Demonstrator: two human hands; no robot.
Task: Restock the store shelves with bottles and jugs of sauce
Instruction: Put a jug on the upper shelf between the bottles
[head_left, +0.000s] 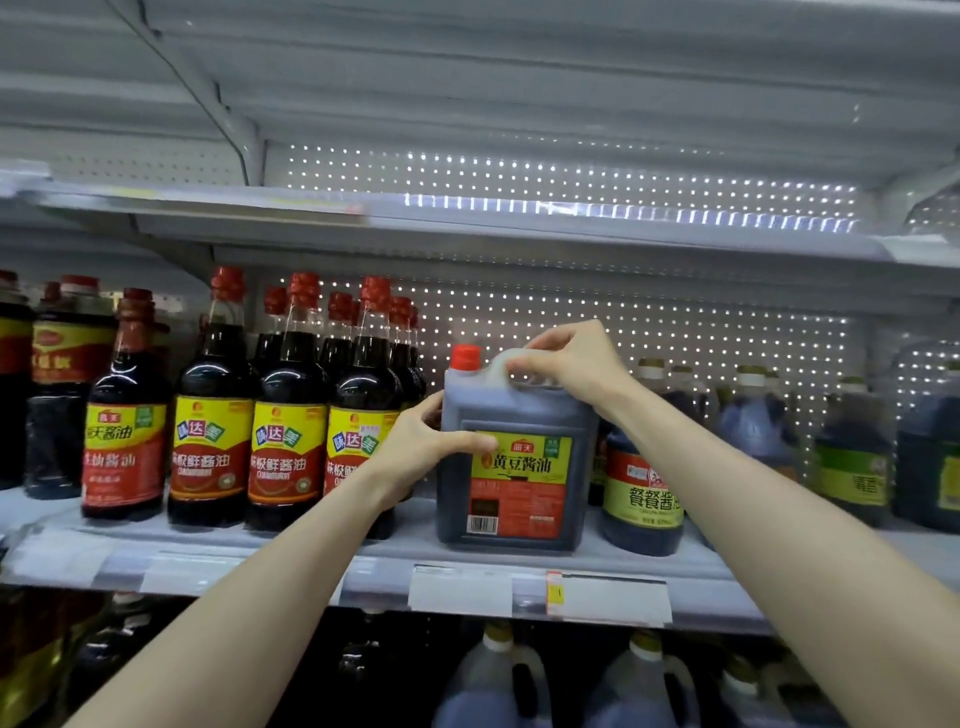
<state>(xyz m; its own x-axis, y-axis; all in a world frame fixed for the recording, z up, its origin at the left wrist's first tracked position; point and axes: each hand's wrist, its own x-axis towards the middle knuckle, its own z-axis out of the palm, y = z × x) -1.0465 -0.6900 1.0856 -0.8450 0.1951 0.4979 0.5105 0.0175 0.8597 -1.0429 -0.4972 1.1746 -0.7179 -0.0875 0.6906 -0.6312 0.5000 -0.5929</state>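
A square jug of dark soy sauce (519, 488) with a red cap and a yellow and red label stands on the middle shelf (395, 545). My right hand (566, 364) grips the white handle on top of the jug. My left hand (426, 447) holds the jug's left side, thumb across the front by the label. Tall red-capped soy sauce bottles (285, 415) stand in rows to the left of the jug, close to my left hand.
Round jugs with green and yellow labels (644, 483) stand to the right of the square jug. The shelf above (467, 223) holds nothing in view. More jugs (493, 680) sit on the shelf below. Price tags (587, 597) line the shelf edge.
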